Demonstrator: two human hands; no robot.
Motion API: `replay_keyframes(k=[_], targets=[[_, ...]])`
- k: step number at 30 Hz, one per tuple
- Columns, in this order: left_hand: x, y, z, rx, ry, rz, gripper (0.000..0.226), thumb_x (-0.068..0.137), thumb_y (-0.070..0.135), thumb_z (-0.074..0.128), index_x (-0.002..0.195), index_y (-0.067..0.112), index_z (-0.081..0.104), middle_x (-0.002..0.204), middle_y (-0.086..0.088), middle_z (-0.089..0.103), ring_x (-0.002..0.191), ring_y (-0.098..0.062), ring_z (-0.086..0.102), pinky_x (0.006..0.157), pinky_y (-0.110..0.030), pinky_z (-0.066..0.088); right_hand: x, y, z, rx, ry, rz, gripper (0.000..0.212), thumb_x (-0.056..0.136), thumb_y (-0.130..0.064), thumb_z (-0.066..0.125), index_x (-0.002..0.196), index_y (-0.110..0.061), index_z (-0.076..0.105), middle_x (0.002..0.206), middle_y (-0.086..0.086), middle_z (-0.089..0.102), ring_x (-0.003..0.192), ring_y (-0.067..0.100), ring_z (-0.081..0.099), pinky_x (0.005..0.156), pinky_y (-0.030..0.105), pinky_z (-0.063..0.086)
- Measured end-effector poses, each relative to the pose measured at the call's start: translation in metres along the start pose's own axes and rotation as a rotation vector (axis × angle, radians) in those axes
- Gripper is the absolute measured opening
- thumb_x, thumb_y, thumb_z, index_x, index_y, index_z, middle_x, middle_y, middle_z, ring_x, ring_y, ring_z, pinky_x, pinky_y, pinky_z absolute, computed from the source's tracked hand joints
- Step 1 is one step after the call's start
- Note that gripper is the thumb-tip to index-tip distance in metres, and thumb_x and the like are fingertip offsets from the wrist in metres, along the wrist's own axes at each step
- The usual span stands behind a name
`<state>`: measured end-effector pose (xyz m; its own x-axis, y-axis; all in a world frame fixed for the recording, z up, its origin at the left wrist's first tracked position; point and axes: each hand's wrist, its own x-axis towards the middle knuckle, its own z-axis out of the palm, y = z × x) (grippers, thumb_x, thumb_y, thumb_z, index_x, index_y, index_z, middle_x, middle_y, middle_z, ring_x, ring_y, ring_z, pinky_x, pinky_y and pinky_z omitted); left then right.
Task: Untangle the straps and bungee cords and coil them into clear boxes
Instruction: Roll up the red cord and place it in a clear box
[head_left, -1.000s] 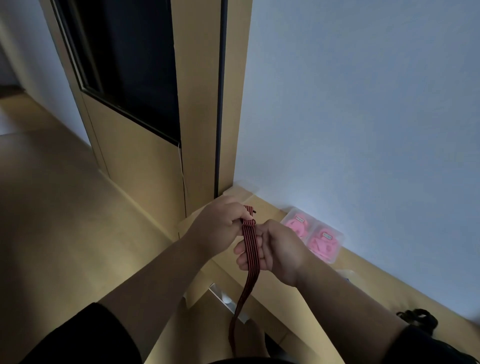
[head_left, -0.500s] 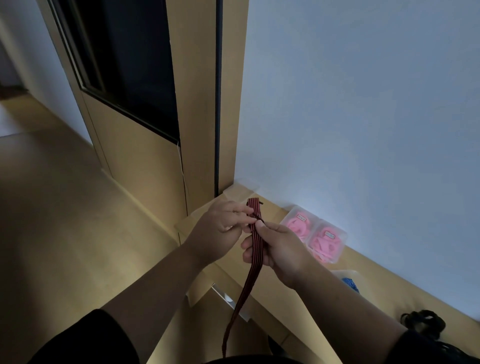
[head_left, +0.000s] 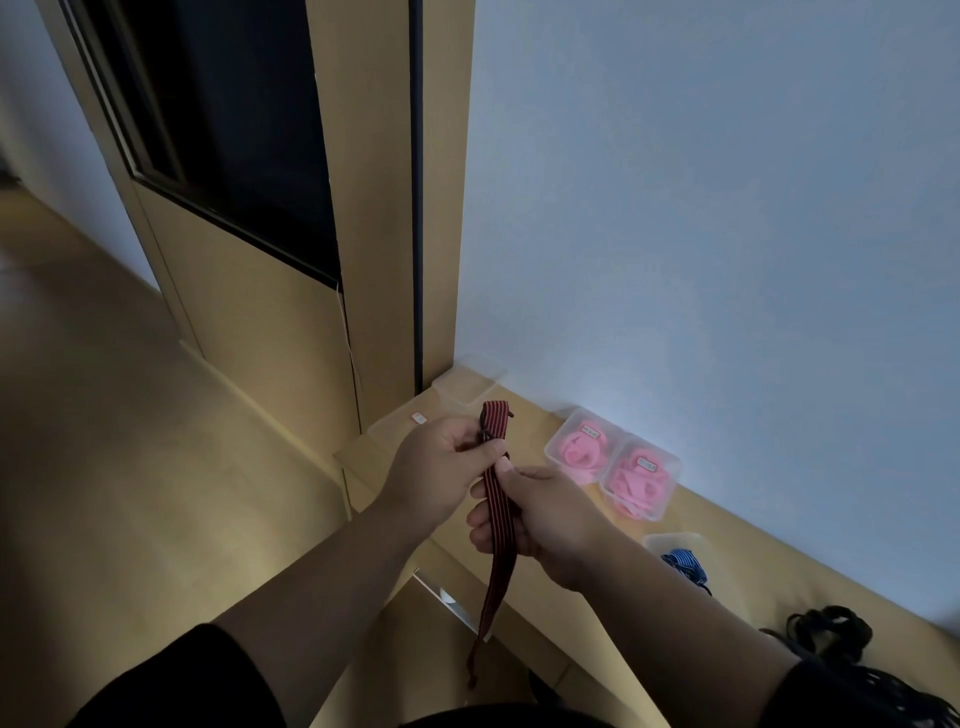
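A flat red and black striped strap (head_left: 500, 525) runs upright between both hands over the wooden shelf (head_left: 727, 540). My left hand (head_left: 441, 470) pinches it near its top end, which sticks up above the fingers. My right hand (head_left: 540, 519) grips the strap just below, fingers curled round it. The strap's free length hangs down past the shelf's front edge. Two clear boxes (head_left: 613, 470) holding coiled pink cords sit by the wall. A third clear box (head_left: 675, 553) holds a blue strap.
An empty clear box (head_left: 465, 387) stands in the corner next to the wooden door frame (head_left: 395, 218). A black tangle of cords (head_left: 826, 631) lies on the shelf at the lower right. White wall behind; wooden floor to the left.
The strap's top end now sticks up higher above my left hand. Both hands stay close together on it, shifted slightly, and the view has dipped, showing more of the shelf.
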<state>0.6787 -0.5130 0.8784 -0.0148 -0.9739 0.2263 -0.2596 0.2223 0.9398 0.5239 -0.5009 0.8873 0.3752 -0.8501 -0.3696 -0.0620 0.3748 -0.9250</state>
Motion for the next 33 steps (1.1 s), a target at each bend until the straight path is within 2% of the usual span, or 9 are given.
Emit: replay_keyframes(k=[3,7,10,17,22,25,28,30,33], targets=[[-0.001,-0.002,0.000,0.139,-0.017,0.112,0.016,0.092,0.027,0.062,0.078,0.029,0.068,0.062,0.005,0.064,0.060,-0.008,0.061,0.065,-0.030,0.046,-0.001,0.000,-0.003,0.058,0.021,0.051,0.055,0.103,-0.049,0.048,0.103,0.001,0.071,0.085,0.021,0.073,0.075,0.032,0.072,0.071,0.039,0.060],[-0.001,-0.007,-0.004,0.296,-0.033,0.256,0.014,0.091,0.027,0.060,0.080,0.025,0.069,0.067,0.006,0.062,0.074,-0.013,0.061,0.085,-0.038,0.043,-0.004,-0.005,-0.006,0.100,-0.014,0.082,0.074,0.096,-0.069,0.043,0.103,-0.001,0.073,0.089,0.021,0.073,0.076,0.031,0.072,0.072,0.039,0.059],[0.000,-0.010,-0.006,0.306,-0.036,0.312,0.012,0.090,0.018,0.067,0.082,0.025,0.071,0.071,0.008,0.061,0.077,-0.013,0.058,0.075,-0.041,0.046,-0.005,-0.007,-0.007,0.145,-0.028,0.083,0.082,0.086,-0.078,0.047,0.102,-0.001,0.072,0.086,0.020,0.072,0.074,0.030,0.071,0.071,0.039,0.059],[0.004,-0.025,-0.010,0.242,-0.162,0.331,0.029,0.094,0.000,0.064,0.118,0.013,0.074,0.114,0.000,0.069,0.112,-0.017,0.062,0.099,-0.034,0.047,-0.009,-0.006,-0.005,0.169,-0.004,0.055,0.056,0.101,-0.053,0.050,0.093,-0.004,0.076,0.084,0.018,0.072,0.068,0.027,0.070,0.066,0.037,0.059],[0.000,-0.035,-0.010,0.127,-0.127,0.208,0.045,0.096,0.001,0.060,0.124,0.035,0.065,0.136,0.010,0.060,0.131,-0.003,0.051,0.114,-0.029,0.039,-0.012,-0.002,-0.007,0.220,0.009,-0.015,0.036,0.105,-0.031,0.054,0.104,0.002,0.068,0.082,0.017,0.070,0.064,0.024,0.066,0.069,0.037,0.061],[-0.003,-0.033,-0.010,-0.148,-0.162,-0.045,0.046,0.094,0.016,0.066,0.131,0.043,0.060,0.133,0.007,0.064,0.122,-0.007,0.060,0.102,-0.030,0.050,-0.015,0.000,-0.005,0.174,0.009,-0.069,0.018,0.103,-0.013,0.055,0.104,0.000,0.067,0.081,0.012,0.069,0.065,0.020,0.065,0.071,0.033,0.061],[-0.005,-0.029,-0.005,-0.547,-0.191,-0.322,0.047,0.094,0.018,0.064,0.140,0.015,0.055,0.119,-0.010,0.070,0.092,-0.018,0.072,0.076,-0.032,0.058,-0.018,0.002,-0.002,0.089,0.018,-0.127,0.020,0.104,-0.010,0.053,0.096,-0.006,0.071,0.080,0.010,0.068,0.066,0.018,0.065,0.071,0.029,0.059],[-0.008,-0.026,-0.001,-0.664,-0.241,-0.406,0.036,0.098,0.024,0.055,0.125,0.000,0.060,0.098,-0.015,0.070,0.072,-0.019,0.067,0.066,-0.036,0.056,-0.019,0.002,0.000,0.039,0.025,-0.154,0.028,0.105,-0.013,0.053,0.089,-0.013,0.076,0.080,0.011,0.069,0.067,0.018,0.065,0.071,0.030,0.059],[-0.013,-0.024,0.005,-0.625,-0.225,-0.354,0.027,0.095,0.031,0.060,0.104,0.007,0.071,0.085,-0.012,0.068,0.067,-0.020,0.063,0.063,-0.034,0.054,-0.018,0.005,0.002,-0.046,0.061,-0.155,0.029,0.105,-0.020,0.054,0.090,-0.013,0.076,0.076,0.011,0.068,0.064,0.019,0.064,0.070,0.034,0.059]])
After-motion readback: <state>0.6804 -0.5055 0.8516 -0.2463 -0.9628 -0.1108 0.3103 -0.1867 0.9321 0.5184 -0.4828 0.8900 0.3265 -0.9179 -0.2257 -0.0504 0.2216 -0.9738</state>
